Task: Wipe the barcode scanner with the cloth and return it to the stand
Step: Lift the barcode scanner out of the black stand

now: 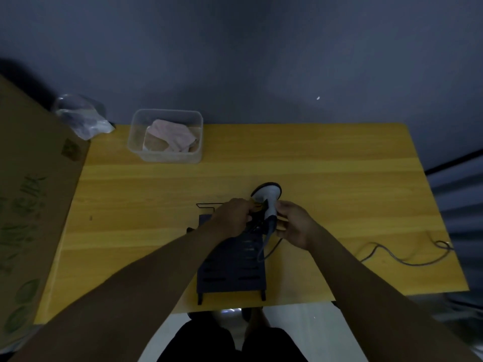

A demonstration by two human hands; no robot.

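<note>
The barcode scanner (270, 202) is grey-white with a dark rounded head and points away from me, above the upper end of the black slotted stand (232, 267). My left hand (230, 218) grips its left side where it meets the stand's top. My right hand (292, 223) holds the handle from the right. The scanner's dark cable (392, 257) trails from the handle to the right across the table. The pale pink cloth (170, 138) lies crumpled inside a clear plastic container (136, 131) at the table's back left, far from both hands.
The yellow wooden table (339, 178) has its front edge close to my legs. A large cardboard box (31, 205) stands along the left side. A crumpled clear plastic bag (81, 116) lies behind the box. A dark wall is behind the table.
</note>
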